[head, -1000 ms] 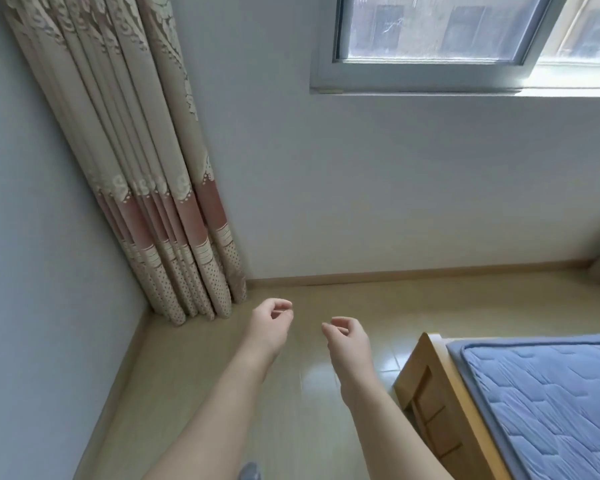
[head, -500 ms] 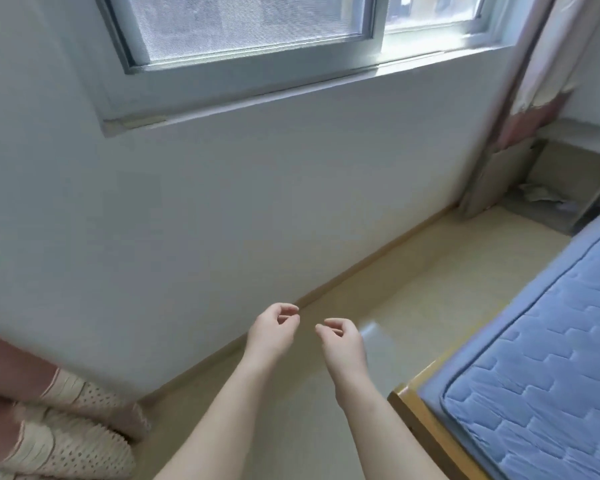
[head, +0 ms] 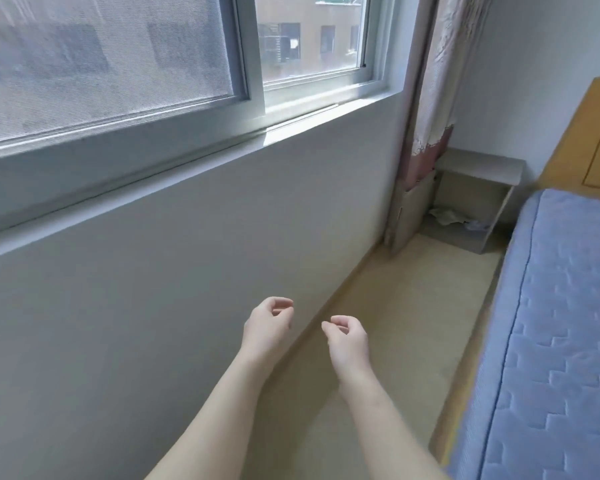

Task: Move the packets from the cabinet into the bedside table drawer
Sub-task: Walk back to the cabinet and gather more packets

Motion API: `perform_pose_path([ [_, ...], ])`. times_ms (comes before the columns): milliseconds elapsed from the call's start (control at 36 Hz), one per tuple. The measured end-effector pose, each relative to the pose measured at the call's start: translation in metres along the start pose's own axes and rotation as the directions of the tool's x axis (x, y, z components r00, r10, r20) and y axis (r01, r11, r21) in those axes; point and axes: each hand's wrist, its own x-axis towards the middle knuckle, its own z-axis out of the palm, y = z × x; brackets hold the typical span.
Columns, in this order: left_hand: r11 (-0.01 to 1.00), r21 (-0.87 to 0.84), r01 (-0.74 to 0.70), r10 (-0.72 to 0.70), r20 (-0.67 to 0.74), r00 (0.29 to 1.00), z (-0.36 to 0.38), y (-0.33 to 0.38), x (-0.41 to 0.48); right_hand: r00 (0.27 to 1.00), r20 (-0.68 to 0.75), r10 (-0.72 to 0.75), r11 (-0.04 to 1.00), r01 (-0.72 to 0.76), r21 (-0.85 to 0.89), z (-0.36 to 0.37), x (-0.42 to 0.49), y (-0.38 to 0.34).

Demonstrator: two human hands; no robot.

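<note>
My left hand [head: 268, 323] and my right hand [head: 347, 338] hang in front of me over the floor, side by side, fingers loosely curled and holding nothing. Far ahead in the room's corner stands a grey bedside table [head: 478, 168] with an open lower compartment. On its bottom shelf lie a few crumpled pale packets [head: 447, 216]. No drawer shows from here.
A white wall under a window [head: 174, 74] runs along my left. A bed with a blue mattress [head: 548, 341] and wooden headboard [head: 582, 140] fills the right. A narrow strip of beige floor [head: 395, 323] leads to the corner. A patterned curtain [head: 433, 98] hangs beside the table.
The view has swung right, from the left curtain corner along the window wall to the bedside table corner. Both hands keep the same loose pose in front of me.
</note>
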Motion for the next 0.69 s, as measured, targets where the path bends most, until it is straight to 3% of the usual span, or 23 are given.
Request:
perform_pose_path([
  [389,0.991,0.069,-0.118,0.094,0.284,0.954,0.121,0.102,0.286,0.957,-0.290,0.000,1.000,-0.001,-0.002,-0.010,0.270,-0.095],
  [583,0.978,0.150,-0.147,0.079,0.388,0.918,0.212,0.155,0.387,0.874,-0.477,0.094,0.993,-0.050,0.104,-0.069,0.377,-0.117],
  [695,0.969,0.171,-0.181,0.087,0.448,0.890,0.281,0.180,0.432,0.857,-0.502,0.112,0.988,-0.044,0.147,-0.110,0.447,-0.125],
])
